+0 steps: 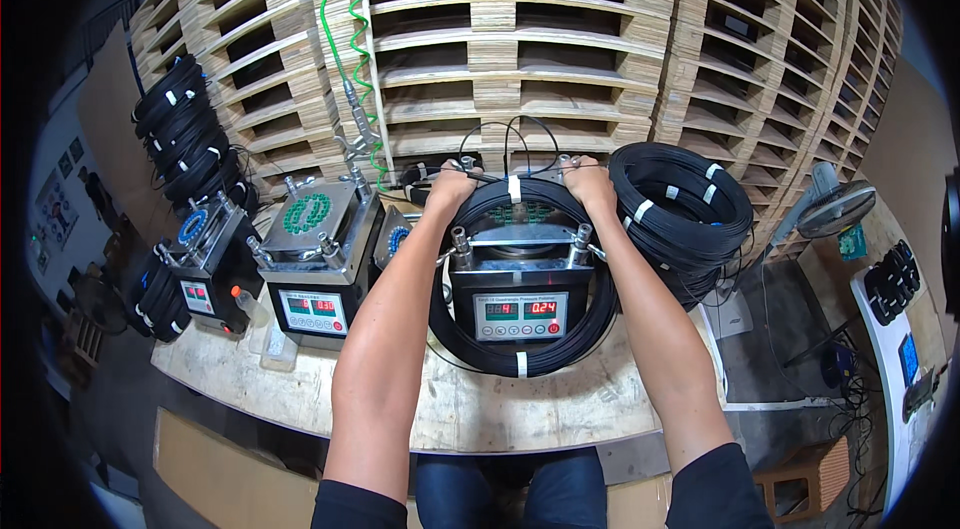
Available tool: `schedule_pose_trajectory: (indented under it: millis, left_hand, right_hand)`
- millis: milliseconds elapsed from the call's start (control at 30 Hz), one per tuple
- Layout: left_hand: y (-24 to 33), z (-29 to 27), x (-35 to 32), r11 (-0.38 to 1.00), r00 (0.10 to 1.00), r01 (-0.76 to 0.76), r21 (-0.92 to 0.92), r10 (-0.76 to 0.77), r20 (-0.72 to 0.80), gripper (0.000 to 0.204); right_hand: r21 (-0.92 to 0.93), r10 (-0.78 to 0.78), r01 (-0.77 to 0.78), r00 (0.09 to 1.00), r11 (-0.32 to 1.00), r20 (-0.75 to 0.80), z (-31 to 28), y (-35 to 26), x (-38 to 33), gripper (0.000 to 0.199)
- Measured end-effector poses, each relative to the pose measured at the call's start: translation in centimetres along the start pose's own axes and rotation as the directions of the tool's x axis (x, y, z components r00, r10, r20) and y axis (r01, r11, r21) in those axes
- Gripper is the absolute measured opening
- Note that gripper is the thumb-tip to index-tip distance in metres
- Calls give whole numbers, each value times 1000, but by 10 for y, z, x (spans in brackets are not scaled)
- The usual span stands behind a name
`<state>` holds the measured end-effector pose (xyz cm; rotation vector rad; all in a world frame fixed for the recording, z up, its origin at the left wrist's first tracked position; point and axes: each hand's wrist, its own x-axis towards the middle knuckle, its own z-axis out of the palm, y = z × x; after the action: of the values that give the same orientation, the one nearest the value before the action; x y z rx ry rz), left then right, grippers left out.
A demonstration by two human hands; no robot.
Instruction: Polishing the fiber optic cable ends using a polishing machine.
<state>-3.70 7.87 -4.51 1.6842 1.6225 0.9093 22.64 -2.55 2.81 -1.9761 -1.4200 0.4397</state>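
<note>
Both hands, left (449, 187) and right (590, 183), grip the far arc of the cable coil (520, 354) around the machine (519, 301). Keep grip even; keep the loops together.

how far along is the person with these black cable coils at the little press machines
Done, it seems: a stack of tied coils sits to the right. In hand: left hand and right hand grip the far side of a black cable coil ringing the middle press machine. Left: more coils wait at far left.
</note>
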Motion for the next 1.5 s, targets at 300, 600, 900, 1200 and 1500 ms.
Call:
schedule_pose_trajectory:
  millis: [300,600,900,1200,1500]
  left_hand:
    - [45,22,-28,979,990,112,168,-95,-109,65]
    - [19,25,-6,998,1000,-13,53,14,-10,70]
    - [5,18,3,1000,998,30,2,-30,-48,82]
    - [40,7,-31,976,982,107,192,-74,-174,48]
    - [-5,10,2,999,985,1,-41,-8,-173,33]
  right_hand:
    - [151,-233,248,966,957,-110,26,60,58,37]
    - [102,-31,34,999,994,-34,4,32,26,49]
    - [43,-120,119,992,992,29,16,33,43,50]
    - [253,-196,214,976,943,-94,18,36,37,48]
    - [5,-12,12,1000,1000,3,4,4,8,51]
